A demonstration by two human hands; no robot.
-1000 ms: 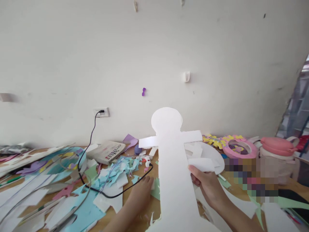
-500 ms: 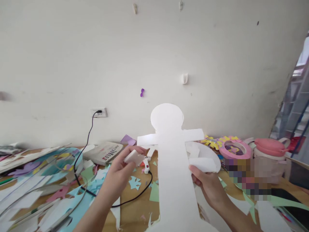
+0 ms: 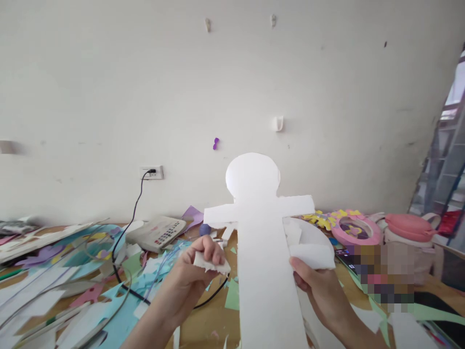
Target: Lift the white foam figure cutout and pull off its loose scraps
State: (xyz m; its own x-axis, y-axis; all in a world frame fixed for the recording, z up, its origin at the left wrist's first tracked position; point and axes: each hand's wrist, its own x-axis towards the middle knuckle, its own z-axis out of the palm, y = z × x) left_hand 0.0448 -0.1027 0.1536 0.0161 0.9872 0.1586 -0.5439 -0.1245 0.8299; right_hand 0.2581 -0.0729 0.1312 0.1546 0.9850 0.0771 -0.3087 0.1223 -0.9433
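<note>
Over table (image 3: 203, 329), left hand (image 3: 194, 276) has carried scrap (image 3: 210, 264) nearer cutout (image 3: 267, 252).

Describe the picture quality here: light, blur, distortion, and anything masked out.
Head view: soft, even daylight, the white wall bright with no hard shadows; the white cutout is nearly washed out against it. The left hand and right hand are slightly soft. Wide-lens warp tilts the doorway edge at right, and a pixelated patch masks part of the table.

Wooden table (image 3: 207, 329) strewn with paper scraps (image 3: 123, 320), a telephone (image 3: 157, 231), a black cable (image 3: 125, 286), pink containers (image 3: 410, 228).
</note>
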